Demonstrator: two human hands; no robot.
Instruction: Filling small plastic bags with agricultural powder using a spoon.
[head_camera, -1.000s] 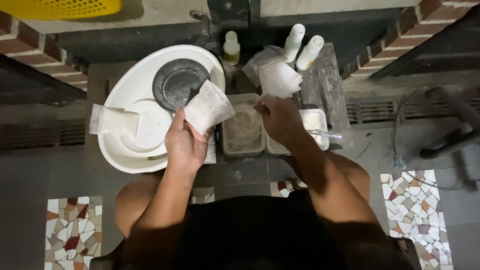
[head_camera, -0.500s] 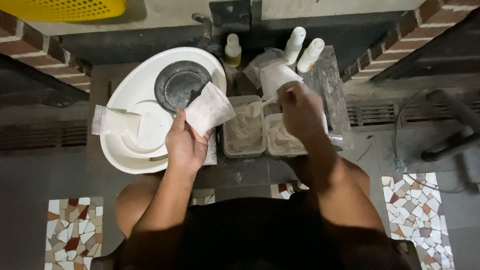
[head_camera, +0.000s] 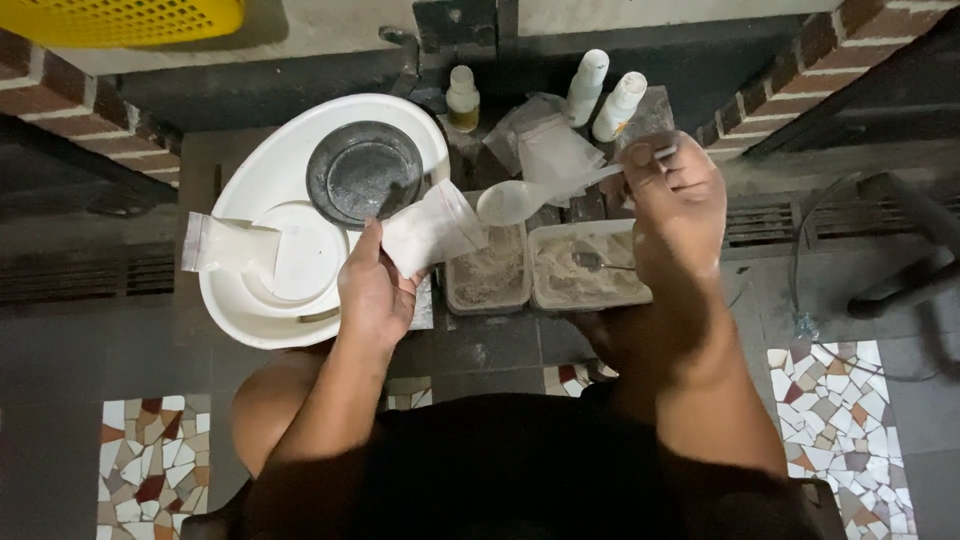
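White plastic is showing in both hands. The left hand is gripping a small bag of pale powder, tilted, its mouth pointing up toward the right — it is hanging over the edge of a white basin. The right hand is pinching the handle of a spoon, whose bowl is hovering just beside the bag's mouth, above the left tray. A second tray of the same sandy powder is sitting just beside it, with a small metal scoop lying in it. Inside the basin a dark bowl and a lid are resting — another filled bag is lying across the rim. Three bottles are standing behind the trays.
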